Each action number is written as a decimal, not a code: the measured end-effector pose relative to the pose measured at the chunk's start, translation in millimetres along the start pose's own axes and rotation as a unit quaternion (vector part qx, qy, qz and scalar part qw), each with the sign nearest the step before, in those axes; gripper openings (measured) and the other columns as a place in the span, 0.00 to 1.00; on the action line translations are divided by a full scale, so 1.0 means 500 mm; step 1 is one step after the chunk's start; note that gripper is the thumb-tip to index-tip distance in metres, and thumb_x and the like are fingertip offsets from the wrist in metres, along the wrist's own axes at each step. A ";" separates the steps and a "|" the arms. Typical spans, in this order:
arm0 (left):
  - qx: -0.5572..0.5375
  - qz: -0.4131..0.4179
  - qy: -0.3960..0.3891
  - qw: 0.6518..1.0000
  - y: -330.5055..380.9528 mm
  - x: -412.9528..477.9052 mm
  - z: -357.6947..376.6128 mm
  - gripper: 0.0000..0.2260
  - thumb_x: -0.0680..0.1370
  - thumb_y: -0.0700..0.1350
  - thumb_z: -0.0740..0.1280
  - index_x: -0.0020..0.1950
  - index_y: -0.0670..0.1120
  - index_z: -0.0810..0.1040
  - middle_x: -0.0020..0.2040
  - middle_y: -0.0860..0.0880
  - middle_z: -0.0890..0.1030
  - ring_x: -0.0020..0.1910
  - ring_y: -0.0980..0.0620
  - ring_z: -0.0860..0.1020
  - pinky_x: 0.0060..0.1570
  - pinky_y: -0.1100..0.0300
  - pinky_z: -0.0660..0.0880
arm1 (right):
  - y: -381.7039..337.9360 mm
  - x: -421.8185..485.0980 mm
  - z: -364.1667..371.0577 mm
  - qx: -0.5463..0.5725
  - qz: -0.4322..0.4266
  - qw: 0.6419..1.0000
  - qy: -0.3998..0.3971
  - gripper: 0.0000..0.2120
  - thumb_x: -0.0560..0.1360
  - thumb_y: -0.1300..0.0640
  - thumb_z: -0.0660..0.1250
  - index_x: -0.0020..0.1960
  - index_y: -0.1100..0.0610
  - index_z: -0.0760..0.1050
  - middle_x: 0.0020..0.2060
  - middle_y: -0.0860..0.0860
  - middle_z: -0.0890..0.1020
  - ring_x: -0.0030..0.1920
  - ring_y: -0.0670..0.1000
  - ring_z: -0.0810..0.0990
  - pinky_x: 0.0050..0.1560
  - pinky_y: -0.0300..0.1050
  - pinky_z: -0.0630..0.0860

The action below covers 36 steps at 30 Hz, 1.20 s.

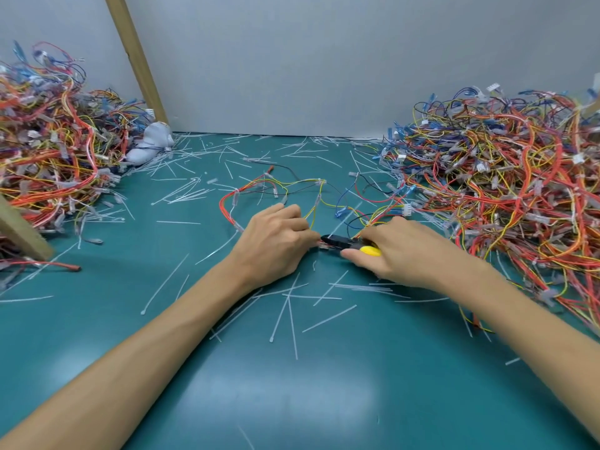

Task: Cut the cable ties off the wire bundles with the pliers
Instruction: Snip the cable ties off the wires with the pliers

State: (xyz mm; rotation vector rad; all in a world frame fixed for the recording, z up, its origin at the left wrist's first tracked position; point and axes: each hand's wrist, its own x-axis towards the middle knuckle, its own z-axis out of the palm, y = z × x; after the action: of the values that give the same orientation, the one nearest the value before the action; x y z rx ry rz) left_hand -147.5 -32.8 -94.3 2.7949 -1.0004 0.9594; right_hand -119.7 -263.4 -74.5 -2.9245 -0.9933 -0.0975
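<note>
Your left hand [276, 243] pinches the wire bundle [236, 198] just beside the pliers [339, 242] gripped in your right hand [401, 251], so a misplaced squeeze could nick a wire or finger.

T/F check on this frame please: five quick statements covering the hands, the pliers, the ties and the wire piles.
1. The right hand holds the pliers. True.
2. The pliers have red handles. False: the handle that shows is yellow.
3. The left hand lies flat and idle on the mat. False: its fingers are curled on the wire bundle, right at the pliers' tip.
4. Cut cable ties lie scattered over the green mat. True.
5. Wire piles sit on the right side only. False: there is a left pile and a right pile.
</note>
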 end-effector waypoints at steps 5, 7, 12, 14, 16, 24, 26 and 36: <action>-0.176 -0.188 -0.084 0.963 0.008 0.005 0.010 0.07 0.79 0.50 0.66 0.46 0.50 0.83 0.36 0.53 0.80 0.40 0.50 0.74 0.42 0.55 0.67 | 0.006 -0.014 0.043 -0.064 -0.026 0.988 0.137 0.24 0.76 0.32 0.49 0.48 0.50 0.71 0.42 0.48 0.80 0.46 0.55 0.80 0.33 0.47 0.63; -0.279 -0.255 -0.119 0.918 0.003 0.010 0.010 0.09 0.80 0.51 0.64 0.46 0.51 0.82 0.33 0.54 0.78 0.35 0.57 0.73 0.38 0.59 0.67 | 0.009 -0.019 0.048 -0.037 -0.033 0.982 0.181 0.25 0.76 0.33 0.52 0.48 0.53 0.74 0.39 0.49 0.79 0.42 0.56 0.80 0.34 0.48 0.69; -0.397 -0.237 -0.241 0.853 -0.022 0.022 -0.018 0.16 0.83 0.53 0.55 0.51 0.56 0.83 0.32 0.55 0.73 0.29 0.60 0.68 0.33 0.69 0.64 | 0.007 -0.022 0.054 -0.048 -0.048 0.960 0.270 0.23 0.77 0.37 0.58 0.45 0.56 0.76 0.34 0.50 0.78 0.36 0.55 0.77 0.34 0.48 0.71; -0.459 -0.225 -0.305 0.803 -0.036 0.029 -0.033 0.17 0.83 0.54 0.55 0.55 0.56 0.83 0.30 0.56 0.69 0.28 0.57 0.64 0.29 0.69 0.61 | 0.003 -0.024 0.056 -0.055 -0.052 0.952 0.295 0.22 0.77 0.38 0.60 0.44 0.56 0.76 0.34 0.51 0.76 0.35 0.55 0.76 0.34 0.48 0.70; -0.511 -0.234 -0.363 0.743 -0.054 0.040 -0.046 0.16 0.83 0.54 0.57 0.57 0.54 0.83 0.29 0.56 0.66 0.26 0.56 0.60 0.24 0.68 0.59 | 0.000 -0.026 0.056 -0.062 -0.062 0.945 0.316 0.22 0.78 0.38 0.61 0.44 0.57 0.76 0.34 0.51 0.76 0.35 0.55 0.75 0.35 0.48 0.70; -0.494 -0.243 -0.255 0.795 -0.044 0.039 -0.032 0.07 0.79 0.47 0.67 0.49 0.51 0.85 0.34 0.55 0.82 0.35 0.59 0.73 0.40 0.66 0.67 | 0.004 -0.035 0.048 -0.048 -0.042 0.961 0.269 0.23 0.77 0.36 0.58 0.45 0.56 0.76 0.35 0.50 0.76 0.37 0.55 0.76 0.37 0.48 0.71; -0.413 -0.225 -0.202 0.859 -0.029 0.022 -0.010 0.08 0.79 0.46 0.67 0.46 0.55 0.85 0.31 0.56 0.81 0.29 0.63 0.70 0.33 0.70 0.64 | 0.007 -0.037 0.049 -0.052 -0.028 0.973 0.223 0.25 0.76 0.34 0.56 0.46 0.55 0.76 0.37 0.50 0.77 0.38 0.55 0.76 0.39 0.48 0.73; -0.389 -0.219 -0.130 0.885 -0.006 -0.001 0.012 0.10 0.79 0.45 0.66 0.41 0.56 0.83 0.29 0.57 0.80 0.27 0.61 0.72 0.29 0.72 0.63 | 0.005 -0.031 0.052 -0.056 -0.033 0.979 0.195 0.26 0.76 0.34 0.57 0.50 0.57 0.75 0.43 0.52 0.76 0.45 0.56 0.74 0.47 0.51 0.70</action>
State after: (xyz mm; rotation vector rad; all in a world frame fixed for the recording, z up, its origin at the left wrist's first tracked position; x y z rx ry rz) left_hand -142.7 -31.5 -99.1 2.2912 -0.5333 0.0732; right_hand -129.3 -273.0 -101.5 -2.8000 -1.0408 -0.7210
